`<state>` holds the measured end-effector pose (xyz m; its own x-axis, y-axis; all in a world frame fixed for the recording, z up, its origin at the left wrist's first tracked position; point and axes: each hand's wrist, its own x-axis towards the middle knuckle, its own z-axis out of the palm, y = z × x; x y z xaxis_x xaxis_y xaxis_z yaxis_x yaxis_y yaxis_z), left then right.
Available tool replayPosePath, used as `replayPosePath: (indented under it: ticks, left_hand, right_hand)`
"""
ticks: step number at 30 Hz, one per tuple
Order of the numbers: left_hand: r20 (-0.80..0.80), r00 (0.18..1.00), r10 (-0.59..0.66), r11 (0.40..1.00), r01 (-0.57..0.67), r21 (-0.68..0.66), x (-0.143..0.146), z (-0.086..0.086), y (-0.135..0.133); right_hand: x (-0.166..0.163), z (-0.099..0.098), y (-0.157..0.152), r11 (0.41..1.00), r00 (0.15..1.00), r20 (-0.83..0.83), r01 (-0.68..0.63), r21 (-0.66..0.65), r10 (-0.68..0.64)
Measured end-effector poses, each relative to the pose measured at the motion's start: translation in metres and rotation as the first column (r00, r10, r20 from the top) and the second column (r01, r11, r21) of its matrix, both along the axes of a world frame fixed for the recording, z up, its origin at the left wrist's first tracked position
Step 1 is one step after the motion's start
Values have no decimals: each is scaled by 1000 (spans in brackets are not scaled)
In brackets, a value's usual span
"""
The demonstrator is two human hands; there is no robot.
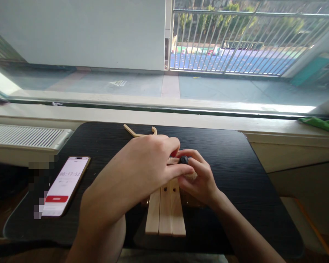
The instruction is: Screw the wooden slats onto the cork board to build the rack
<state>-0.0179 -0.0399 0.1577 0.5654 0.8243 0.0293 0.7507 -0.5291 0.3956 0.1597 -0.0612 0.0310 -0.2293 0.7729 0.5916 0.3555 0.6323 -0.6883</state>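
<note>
My left hand [150, 164] reaches over the wooden slats with its thumb and fingers closed about a small pale wooden piece [174, 161]. At that piece's right end sits a small round black part [183, 160]; whether the two are joined I cannot tell. My right hand [201, 175] is curled around the black part from the right, its fingertips partly hidden behind it. Below both hands lie several pale wooden slats [166, 215], side by side, with small dark holes near their upper ends. The slats' far ends are covered by my hands.
Everything lies on a black table [224, 226]. Beyond my left hand is a bent, hooked wooden piece [138, 134]. A phone [67, 186] showing a timer lies at the left. A radiator [27, 137] and a window sill [181, 118] border the table; a green cloth [322, 124] rests at the right.
</note>
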Motion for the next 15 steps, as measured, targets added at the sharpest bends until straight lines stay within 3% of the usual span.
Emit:
replayPosePath:
  ticks: [4, 11, 15]
  left_hand:
    - [-4, 1000, -28, 1000, 28, 14, 4, -1, -1]
    - [-22, 999, -33, 998, 34, 45, 10, -3, 0]
    - [-18, 1000, -8, 999, 9, 44, 11, -3, 0]
  right_hand:
    - [-3, -1, 0, 999, 999, 30, 42, 31, -43]
    - [-12, -1, -2, 956, 968, 121, 188, 224, -219]
    - [-12, -2, -3, 955, 969, 112, 191, 225, -220]
